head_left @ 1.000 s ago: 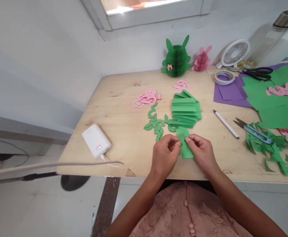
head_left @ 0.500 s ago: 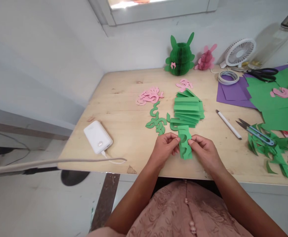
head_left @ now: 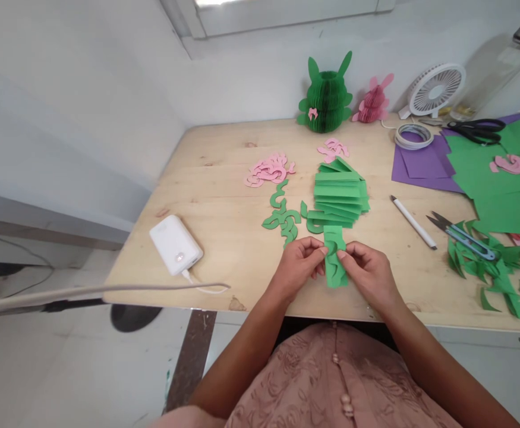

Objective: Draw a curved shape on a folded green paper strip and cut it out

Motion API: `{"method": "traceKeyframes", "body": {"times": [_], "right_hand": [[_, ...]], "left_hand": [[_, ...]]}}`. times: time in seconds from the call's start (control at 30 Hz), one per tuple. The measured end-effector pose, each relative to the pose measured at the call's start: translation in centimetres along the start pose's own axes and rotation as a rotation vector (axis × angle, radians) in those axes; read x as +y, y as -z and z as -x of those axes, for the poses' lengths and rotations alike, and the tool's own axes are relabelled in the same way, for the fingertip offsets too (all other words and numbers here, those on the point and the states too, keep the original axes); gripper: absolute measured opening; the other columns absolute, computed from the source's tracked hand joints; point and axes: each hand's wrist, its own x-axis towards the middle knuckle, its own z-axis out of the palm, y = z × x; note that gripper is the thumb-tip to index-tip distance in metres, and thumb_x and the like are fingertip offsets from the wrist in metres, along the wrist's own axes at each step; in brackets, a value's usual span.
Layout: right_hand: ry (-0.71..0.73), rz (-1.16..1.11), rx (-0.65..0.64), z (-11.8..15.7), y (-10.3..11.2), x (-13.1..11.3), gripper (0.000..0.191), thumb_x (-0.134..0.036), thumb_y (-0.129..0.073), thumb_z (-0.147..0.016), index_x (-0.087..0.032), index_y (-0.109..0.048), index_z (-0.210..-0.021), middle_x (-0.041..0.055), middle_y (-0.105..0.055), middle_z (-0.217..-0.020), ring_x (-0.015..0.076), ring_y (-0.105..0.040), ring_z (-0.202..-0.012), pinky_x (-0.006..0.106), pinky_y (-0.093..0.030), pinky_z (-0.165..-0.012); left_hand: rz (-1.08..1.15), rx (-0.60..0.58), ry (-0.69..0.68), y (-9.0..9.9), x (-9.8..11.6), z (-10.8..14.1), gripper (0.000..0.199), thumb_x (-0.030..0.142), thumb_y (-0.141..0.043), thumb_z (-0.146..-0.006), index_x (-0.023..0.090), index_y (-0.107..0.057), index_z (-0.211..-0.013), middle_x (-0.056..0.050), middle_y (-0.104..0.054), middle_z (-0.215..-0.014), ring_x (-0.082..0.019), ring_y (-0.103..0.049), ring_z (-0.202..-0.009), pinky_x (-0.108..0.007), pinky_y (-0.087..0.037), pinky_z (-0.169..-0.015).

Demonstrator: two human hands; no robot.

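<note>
Between my hands, above the table's front part, is a green paper strip with curved cuts or folds along it. My left hand pinches its left edge, and my right hand pinches the right edge. Just beyond the strip lies a stack of folded green paper. Curved green paper cutouts lie to the left of the stack, with pink paper cutouts behind them. The fingers hide part of the strip's sides.
A white power bank with a cable lies at left. To the right are a white pen, blue-handled snips on green scraps, a tape roll and black scissors. A green paper figure and a white fan stand behind.
The view has shifted slightly. My hands keep their hold on the green paper strip, and its curved parts look slightly different, with the right thumb a little further in.
</note>
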Motion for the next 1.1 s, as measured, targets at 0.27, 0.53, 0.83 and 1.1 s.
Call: {"method": "traceKeyframes", "body": {"times": [0.27,0.53,0.83,1.1], "right_hand": [[0.016,0.038,-0.018,0.29,0.06,0.13,0.023,-0.036,-0.057,-0.082,-0.018,-0.057,-0.067,-0.0024,-0.05,-0.06,0.0104,-0.042,-0.054,0.023,-0.034,-0.05],[0.027,0.074,0.013,0.27,0.13,0.12,0.024,-0.037,-0.057,-0.082,-0.019,-0.054,-0.066,-0.004,-0.043,-0.057,0.0098,-0.037,-0.052,0.023,-0.03,-0.049],[0.03,0.064,0.01,0.24,0.11,0.35,0.022,-0.035,-0.057,-0.081,-0.018,-0.057,-0.067,-0.0014,-0.05,-0.063,0.0109,-0.042,-0.055,0.024,-0.034,-0.052],[0.045,0.111,0.018,0.38,0.11,0.19,0.02,-0.034,-0.058,-0.081,-0.019,-0.059,-0.069,-0.0009,-0.054,-0.064,0.0113,-0.046,-0.056,0.024,-0.036,-0.052]], "left_hand": [[0.027,0.012,-0.029,-0.09,-0.11,-0.38,0.02,0.034,-0.066,-0.072,0.016,-0.058,-0.073,0.005,-0.053,-0.048,-0.007,-0.048,-0.043,-0.019,-0.038,-0.046],[0.036,-0.022,-0.019,-0.23,-0.47,-0.29,0.019,0.033,-0.066,-0.074,0.016,-0.058,-0.072,0.005,-0.053,-0.047,-0.007,-0.046,-0.042,-0.019,-0.038,-0.046],[0.056,0.026,-0.035,-0.14,-0.1,-0.21,0.026,0.039,-0.07,-0.071,0.016,-0.061,-0.08,0.004,-0.055,-0.051,-0.009,-0.051,-0.046,-0.019,-0.039,-0.046],[0.073,0.056,-0.077,-0.56,-0.05,-0.79,0.025,0.039,-0.068,-0.073,0.016,-0.059,-0.067,0.004,-0.053,-0.049,-0.007,-0.048,-0.044,-0.018,-0.038,-0.046]]}}
